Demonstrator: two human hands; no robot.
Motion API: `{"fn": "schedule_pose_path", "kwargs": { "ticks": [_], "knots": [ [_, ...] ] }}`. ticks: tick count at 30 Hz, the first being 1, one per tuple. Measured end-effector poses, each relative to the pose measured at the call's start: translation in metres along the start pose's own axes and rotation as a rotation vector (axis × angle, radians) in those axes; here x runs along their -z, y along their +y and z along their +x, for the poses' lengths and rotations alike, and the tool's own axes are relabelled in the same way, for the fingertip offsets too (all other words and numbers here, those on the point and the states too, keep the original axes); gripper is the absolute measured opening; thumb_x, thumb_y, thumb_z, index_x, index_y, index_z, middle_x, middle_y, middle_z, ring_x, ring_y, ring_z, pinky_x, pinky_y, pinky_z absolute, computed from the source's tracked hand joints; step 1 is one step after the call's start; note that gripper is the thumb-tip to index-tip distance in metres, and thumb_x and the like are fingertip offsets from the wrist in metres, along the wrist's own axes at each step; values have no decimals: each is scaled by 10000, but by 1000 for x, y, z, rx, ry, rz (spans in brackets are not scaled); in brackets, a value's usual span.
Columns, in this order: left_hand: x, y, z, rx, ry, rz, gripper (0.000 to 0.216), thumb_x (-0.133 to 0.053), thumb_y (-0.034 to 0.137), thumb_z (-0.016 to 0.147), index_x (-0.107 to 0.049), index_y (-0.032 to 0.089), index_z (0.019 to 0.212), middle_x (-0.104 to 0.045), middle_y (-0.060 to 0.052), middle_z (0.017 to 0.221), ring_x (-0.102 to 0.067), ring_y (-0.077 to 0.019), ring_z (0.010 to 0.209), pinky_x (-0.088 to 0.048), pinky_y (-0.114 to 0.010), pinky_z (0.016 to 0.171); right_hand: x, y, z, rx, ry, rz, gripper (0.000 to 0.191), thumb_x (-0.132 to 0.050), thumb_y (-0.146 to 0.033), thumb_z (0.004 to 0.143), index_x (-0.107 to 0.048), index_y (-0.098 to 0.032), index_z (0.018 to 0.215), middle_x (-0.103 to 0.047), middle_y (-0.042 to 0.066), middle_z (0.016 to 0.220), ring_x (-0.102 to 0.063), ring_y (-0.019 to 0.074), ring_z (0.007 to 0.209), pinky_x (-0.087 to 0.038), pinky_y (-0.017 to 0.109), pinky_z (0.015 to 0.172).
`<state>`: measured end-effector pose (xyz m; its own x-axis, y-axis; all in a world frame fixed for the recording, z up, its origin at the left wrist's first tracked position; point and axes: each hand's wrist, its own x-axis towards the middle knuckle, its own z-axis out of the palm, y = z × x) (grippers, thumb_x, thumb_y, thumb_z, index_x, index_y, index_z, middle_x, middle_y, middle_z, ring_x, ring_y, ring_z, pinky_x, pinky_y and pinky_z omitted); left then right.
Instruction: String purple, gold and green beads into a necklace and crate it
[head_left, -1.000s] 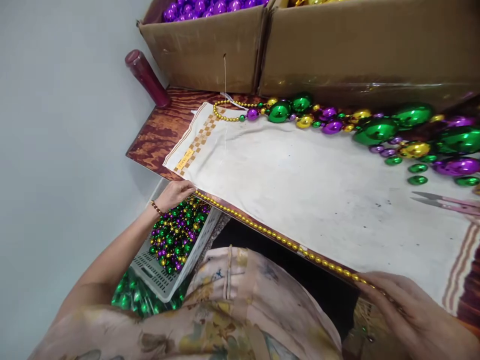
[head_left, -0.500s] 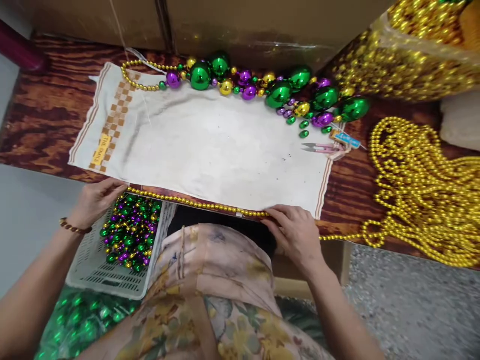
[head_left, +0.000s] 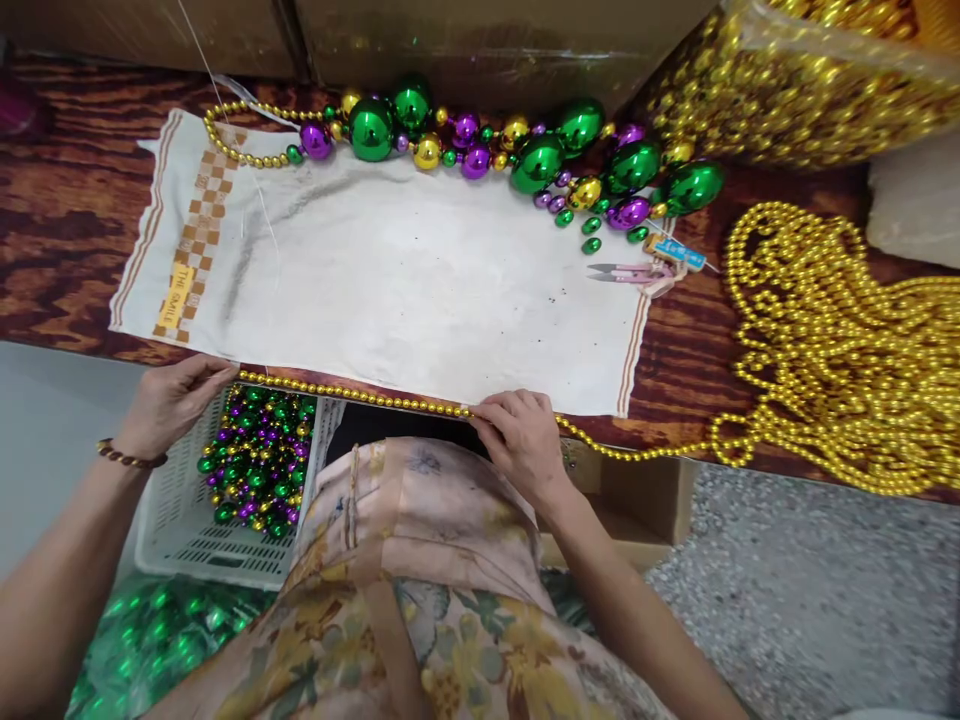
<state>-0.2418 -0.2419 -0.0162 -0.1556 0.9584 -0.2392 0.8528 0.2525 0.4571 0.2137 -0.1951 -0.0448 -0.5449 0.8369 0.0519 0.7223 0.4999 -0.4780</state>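
Left fingers point(head_left: 208, 368) near crate point(head_left: 177, 510) of beads point(head_left: 259, 465)

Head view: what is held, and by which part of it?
The gold strand: the left hand pinches its left end, the right hand holds it partway along.

The right edge cuts off the heaped gold bead strands point(head_left: 840, 360).

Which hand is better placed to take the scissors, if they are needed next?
Probably the right hand: it is nearer the scissors, which lie at the right end of the cloth. The left hand is by the opposite end. Both hold the gold strand, so the right must let go first.
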Motion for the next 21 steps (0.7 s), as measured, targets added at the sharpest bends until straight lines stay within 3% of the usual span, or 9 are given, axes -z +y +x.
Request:
{"fn": "schedule_pose_path", "kwargs": {
  "ticks": [7, 16, 21],
  "knots": [
    [0, 3, 0, 9, -10, -1, 274, -613, 462, 857, -698, 212, 932, -752, -1, 822, -623, -151, 719, -471, -227, 686, -1, -3, 0, 5, -43, -39, 162, -571, -271, 974, -709, -242, 1052, -691, 51, 902, -543, 228, 845, -303, 382, 780],
    [0, 2, 2, -23, -29, -15, 284, -617, 429, 877, -698, 167, 948, -740, -26, 810, -602, -136, 695, -443, -215, 664, -2, -17, 6, -140, -22, -5, 137, -591, -220, 924, -704, -225, 847, -706, 33, 887, -554, 227, 831, -292, 391, 789],
    [-1, 10, 3, -76, -32, -59, 290, -569, 418, 899, -686, 152, 896, -705, -31, 736, -578, -121, 632, -413, -218, 620, 0, -14, 7, -76, 6, -29, 217, -518, -290, 942, -690, -232, 823, -715, 52, 862, -585, 254, 813, -284, 384, 711]
  ]
}}
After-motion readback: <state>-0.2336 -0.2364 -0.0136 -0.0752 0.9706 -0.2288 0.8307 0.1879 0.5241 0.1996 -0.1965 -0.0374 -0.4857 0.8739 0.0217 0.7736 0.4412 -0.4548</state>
